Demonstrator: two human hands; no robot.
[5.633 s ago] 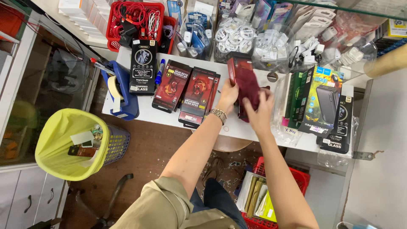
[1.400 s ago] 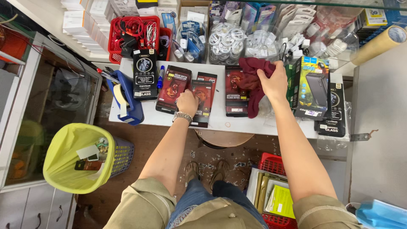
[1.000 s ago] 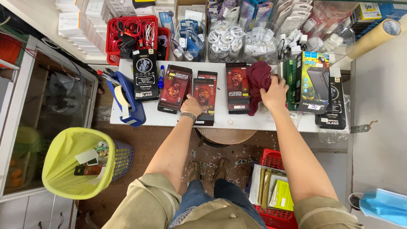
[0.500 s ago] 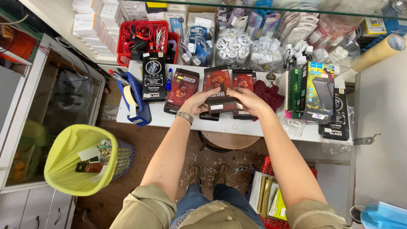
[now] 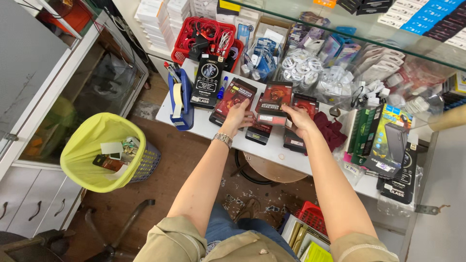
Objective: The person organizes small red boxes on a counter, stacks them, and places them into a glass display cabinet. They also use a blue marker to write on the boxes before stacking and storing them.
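Head view looks down on a crowded white counter (image 5: 208, 128), and at far left stands a round mesh waste bin (image 5: 108, 150) lined with a yellow plastic bag and holding scraps of card. Next along, on the counter's left end, sits a blue tape dispenser (image 5: 180, 99), upright and narrow, with a tall black flat pack (image 5: 208, 81) just beside it. Behind these a red wire basket (image 5: 206, 36) is stuffed with cables. The left hand (image 5: 238, 116), a metal watch (image 5: 223, 139) at its wrist, lies fingers-down on a dark red flat box (image 5: 232, 99) and curls toward the left end of the lifted box. Between both hands is one glossy dark red rectangular box (image 5: 274, 103), held off the counter by its two short ends; it hides part of another box (image 5: 258, 132) lying beneath. The right hand (image 5: 299, 119) grips the held box's right end, thumb on top, and covers part of a further box (image 5: 302, 104). That makes four red boxes in sight. Just right of that hand a crumpled maroon cloth (image 5: 331, 133) lies soft and folded. Further right two green packs (image 5: 363, 133) stand close against a bright printed pack (image 5: 391, 140). Behind, clear bags of white coiled cables (image 5: 303, 68) crowd the back edge. Below the counter a round wooden stool (image 5: 269, 170) shows.
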